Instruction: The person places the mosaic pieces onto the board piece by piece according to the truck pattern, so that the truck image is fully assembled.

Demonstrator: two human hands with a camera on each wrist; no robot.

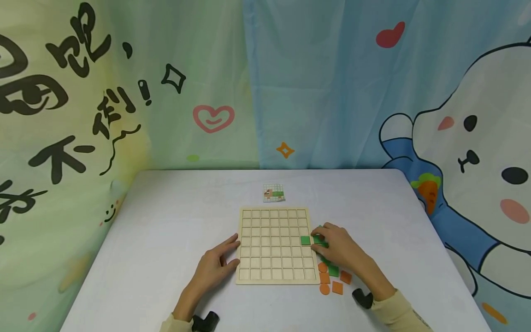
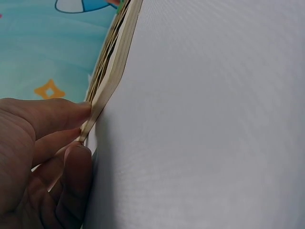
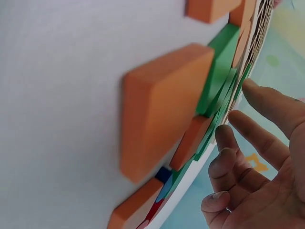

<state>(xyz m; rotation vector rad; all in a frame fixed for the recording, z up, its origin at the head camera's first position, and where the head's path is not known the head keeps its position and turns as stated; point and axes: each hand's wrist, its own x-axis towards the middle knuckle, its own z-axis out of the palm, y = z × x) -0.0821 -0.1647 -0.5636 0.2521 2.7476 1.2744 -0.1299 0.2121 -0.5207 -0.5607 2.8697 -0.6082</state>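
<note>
A pale wooden grid board lies on the white table, with one green square tile in a cell at its right side. My left hand rests at the board's left edge; in the left wrist view, fingertips touch the wooden rim. Beside the right edge, my right hand hovers low over green tiles, thumb and index finger spread toward the tile in the cell. Nothing shows between those fingers in the right wrist view. The hand partly hides the green tiles.
Orange squares and orange discs lie by the board's lower right corner. A blue piece shows among them up close. Beyond the board sits a small picture card. A printed curtain hangs behind the table.
</note>
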